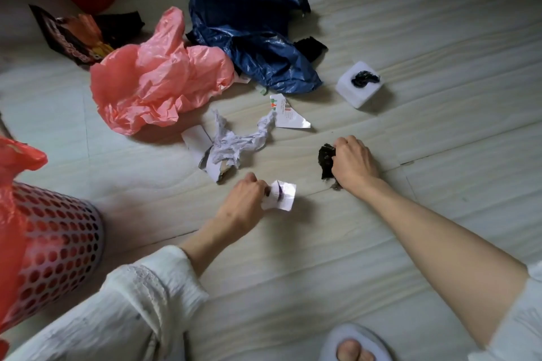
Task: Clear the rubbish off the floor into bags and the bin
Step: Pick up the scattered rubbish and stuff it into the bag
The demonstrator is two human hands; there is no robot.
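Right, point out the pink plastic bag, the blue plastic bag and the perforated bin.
pink plastic bag (158, 79): head view, on its crumpled middle.
blue plastic bag (249, 32): head view, on its creased centre.
perforated bin (58, 243): head view, on its holed side wall.

Both arms reach forward and down toward the floor. The left hand (247, 199) is closed, fingers pinching a white paper scrap (281, 195); its forearm wears a pushed-up white sleeve (140, 296). The right hand (353, 163), arm bare, is curled knuckles-up around a black wad (326, 160)
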